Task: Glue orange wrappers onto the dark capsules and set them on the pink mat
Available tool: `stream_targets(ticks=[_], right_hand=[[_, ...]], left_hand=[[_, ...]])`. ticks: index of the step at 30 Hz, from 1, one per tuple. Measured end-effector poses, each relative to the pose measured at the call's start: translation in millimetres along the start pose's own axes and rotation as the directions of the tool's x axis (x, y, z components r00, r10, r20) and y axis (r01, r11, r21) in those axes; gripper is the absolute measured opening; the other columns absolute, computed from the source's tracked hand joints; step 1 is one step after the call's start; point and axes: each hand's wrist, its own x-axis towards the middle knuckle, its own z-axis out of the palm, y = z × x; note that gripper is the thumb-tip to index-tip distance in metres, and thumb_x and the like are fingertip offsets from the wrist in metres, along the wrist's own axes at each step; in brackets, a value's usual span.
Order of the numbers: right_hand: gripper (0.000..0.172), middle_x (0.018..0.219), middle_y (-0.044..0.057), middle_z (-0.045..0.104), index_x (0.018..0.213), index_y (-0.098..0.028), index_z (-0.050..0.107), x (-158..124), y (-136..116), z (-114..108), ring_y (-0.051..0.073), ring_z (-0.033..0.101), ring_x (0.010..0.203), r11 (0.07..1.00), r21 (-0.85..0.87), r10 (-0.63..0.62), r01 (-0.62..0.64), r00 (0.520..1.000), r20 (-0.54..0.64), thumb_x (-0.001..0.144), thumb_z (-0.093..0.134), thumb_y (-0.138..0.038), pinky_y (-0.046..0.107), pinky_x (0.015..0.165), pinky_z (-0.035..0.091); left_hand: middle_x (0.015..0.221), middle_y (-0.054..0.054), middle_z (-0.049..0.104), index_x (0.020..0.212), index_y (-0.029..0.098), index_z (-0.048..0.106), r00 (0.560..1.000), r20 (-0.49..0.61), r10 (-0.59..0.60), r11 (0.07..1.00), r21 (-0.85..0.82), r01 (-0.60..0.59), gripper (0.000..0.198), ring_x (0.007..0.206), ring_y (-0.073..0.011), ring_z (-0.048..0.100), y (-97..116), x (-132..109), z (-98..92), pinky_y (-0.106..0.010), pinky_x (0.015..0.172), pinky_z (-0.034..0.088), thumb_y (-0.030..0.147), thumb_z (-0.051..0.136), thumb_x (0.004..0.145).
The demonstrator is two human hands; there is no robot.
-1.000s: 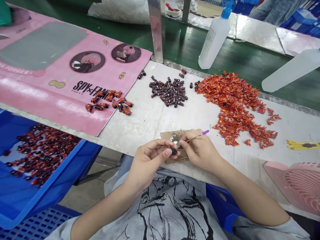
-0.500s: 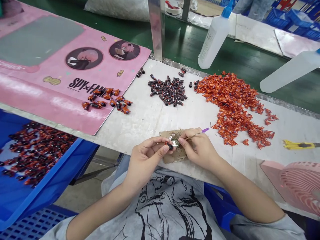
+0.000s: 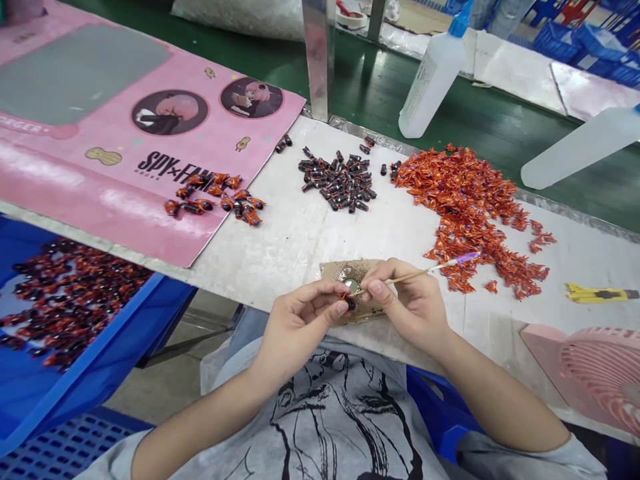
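My left hand pinches a small black-and-orange plastic piece between thumb and fingertips. In my right hand is a thin wooden stick with a purple far end, held like a pencil. The stick's near tip is at the orange rim of the piece; whether it touches cannot be made out. Beneath both hands lies a stained cardboard scrap with a shiny round wet-looking spot on it, partly covered by my fingers.
Black pieces lie heaped mid-table, orange pieces at right. Joined black-orange pieces lie by the pink mat; more fill a blue bin. White bottles, a yellow cutter and a pink fan stand around.
The stick's tip has gone from the shiny spot to the black-and-orange piece. My right hand has turned, and the purple end now points farther out to the right.
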Motion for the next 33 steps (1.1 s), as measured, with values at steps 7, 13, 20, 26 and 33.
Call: stream_targets(ticks=[7, 13, 20, 26, 33], right_hand=[[0.028, 0.069, 0.002, 0.067, 0.074, -0.019, 0.063, 0.4, 1.5, 0.2, 0.012, 0.064, 0.064, 0.997, -0.052, -0.047, 0.048, 0.999, 0.029, 0.096, 0.058, -0.035, 0.025, 0.062, 0.051], [0.028, 0.069, 0.002, 0.067, 0.076, -0.019, 0.064, -0.8, 0.4, 0.7, 0.012, 0.064, 0.064, 0.998, -0.036, -0.049, 0.051, 0.998, 0.044, 0.097, 0.058, -0.037, 0.024, 0.060, 0.050], [0.034, 0.066, 0.001, 0.068, 0.075, -0.019, 0.065, 3.7, -4.9, -8.3, 0.012, 0.064, 0.063, 1.000, 0.029, 0.001, 0.000, 0.999, -0.038, 0.092, 0.063, -0.048, 0.025, 0.060, 0.052], [0.031, 0.074, 0.002, 0.074, 0.089, -0.021, 0.071, 20.3, 1.5, -47.3, 0.015, 0.069, 0.065, 0.984, -0.114, -0.165, 0.133, 0.926, -0.341, 0.091, 0.064, -0.051, 0.028, 0.061, 0.054], [0.034, 0.071, 0.005, 0.072, 0.062, -0.021, 0.056, 32.3, 26.2, -117.3, 0.021, 0.068, 0.072, 0.666, -0.715, -0.172, -0.213, 0.889, -0.425, 0.090, 0.060, -0.040, 0.033, 0.069, 0.051]], left_hand=[[0.081, 0.002, 0.081, 0.080, 0.022, 0.080, 1.000, 0.012, 0.018, 1.000, 0.010, -0.018, 0.016, 0.076, -0.0109, 0.075, 1.1, -1.1, 1.2, -0.014, 0.071, 0.060, 0.011, 0.083, 0.069], [0.082, 0.001, 0.082, 0.080, 0.023, 0.080, 0.999, 0.029, 0.024, 1.000, -0.015, -0.023, 0.017, 0.077, -0.0119, 0.076, 0.4, -1.2, 1.2, -0.015, 0.071, 0.061, 0.011, 0.084, 0.069], [0.079, 0.001, 0.081, 0.080, 0.021, 0.080, 0.999, 0.046, 0.011, 1.000, -0.020, -0.010, 0.013, 0.072, -0.0114, 0.075, 2.2, -2.4, 0.8, -0.016, 0.070, 0.062, 0.014, 0.084, 0.070], [0.078, -0.001, 0.080, 0.080, 0.020, 0.080, 0.999, 0.026, -0.021, 0.999, -0.038, 0.022, 0.013, 0.071, -0.0128, 0.075, 4.1, -3.1, 0.3, -0.018, 0.069, 0.063, 0.019, 0.086, 0.068], [0.082, -0.004, 0.081, 0.079, 0.018, 0.079, 0.999, 0.007, -0.032, 0.999, -0.004, 0.032, 0.019, 0.074, -0.0175, 0.076, 3.5, -2.2, -4.8, -0.025, 0.073, 0.065, 0.031, 0.088, 0.067]])
